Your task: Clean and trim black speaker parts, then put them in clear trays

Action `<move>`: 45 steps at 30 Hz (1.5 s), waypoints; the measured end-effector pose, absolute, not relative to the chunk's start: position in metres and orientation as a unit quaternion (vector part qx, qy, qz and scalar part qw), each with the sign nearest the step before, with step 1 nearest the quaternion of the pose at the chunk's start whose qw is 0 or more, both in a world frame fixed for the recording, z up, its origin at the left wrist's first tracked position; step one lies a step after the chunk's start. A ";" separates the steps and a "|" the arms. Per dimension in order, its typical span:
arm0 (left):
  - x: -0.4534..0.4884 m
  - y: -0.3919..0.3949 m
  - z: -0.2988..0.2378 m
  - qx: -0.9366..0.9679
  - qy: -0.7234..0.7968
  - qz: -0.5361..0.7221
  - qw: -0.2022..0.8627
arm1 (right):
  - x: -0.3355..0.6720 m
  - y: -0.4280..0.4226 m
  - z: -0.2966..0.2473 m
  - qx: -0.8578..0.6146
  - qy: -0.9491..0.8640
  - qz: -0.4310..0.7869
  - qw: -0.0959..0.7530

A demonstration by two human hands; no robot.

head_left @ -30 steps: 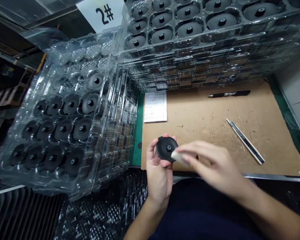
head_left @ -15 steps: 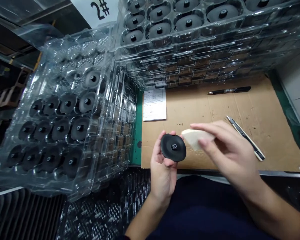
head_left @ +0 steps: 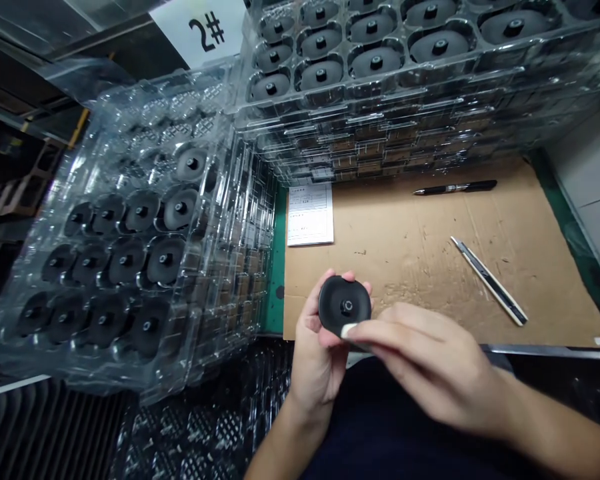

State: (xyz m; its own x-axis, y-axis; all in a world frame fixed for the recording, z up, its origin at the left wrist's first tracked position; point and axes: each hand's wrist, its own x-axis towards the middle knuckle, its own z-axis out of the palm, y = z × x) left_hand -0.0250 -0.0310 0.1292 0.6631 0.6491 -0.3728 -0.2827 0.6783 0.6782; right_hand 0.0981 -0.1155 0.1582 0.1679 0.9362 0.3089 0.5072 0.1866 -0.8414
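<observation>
My left hand (head_left: pixel 316 353) grips a round black disc (head_left: pixel 344 306) with a small hub in its middle, held face up near the front edge of the cardboard sheet (head_left: pixel 430 267). My right hand (head_left: pixel 420 370) is closed on a small white wiping pad (head_left: pixel 349 329), whose tip shows at the disc's lower rim and touches it. Most of the pad is hidden under my fingers.
A stack of clear plastic trays (head_left: pixel 125 233) with black discs stands at the left, a taller stack (head_left: pixel 405 87) at the back. On the cardboard lie a paper slip (head_left: pixel 310 213), a black pen (head_left: pixel 455 188) and a utility knife (head_left: pixel 489 281). A "2#" sign (head_left: pixel 207 30) is behind.
My right hand swung the white pad from beside the disc's upper right down to its lower rim. The disc turned slightly in my left hand.
</observation>
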 end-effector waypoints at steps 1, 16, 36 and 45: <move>-0.025 -0.029 0.129 0.294 0.306 0.273 0.863 | 0.103 -0.121 0.154 -0.610 -0.590 0.241 0.471; -0.021 -0.033 0.122 0.267 0.282 0.237 0.891 | 0.106 -0.113 0.054 -0.742 -0.423 0.287 0.435; -0.026 -0.030 0.109 0.765 0.223 0.196 0.571 | 0.131 -0.153 0.090 -0.641 -0.619 0.083 0.446; -0.027 -0.019 0.117 0.628 0.266 0.139 0.718 | 0.146 -0.147 0.094 -0.600 -0.582 0.209 0.507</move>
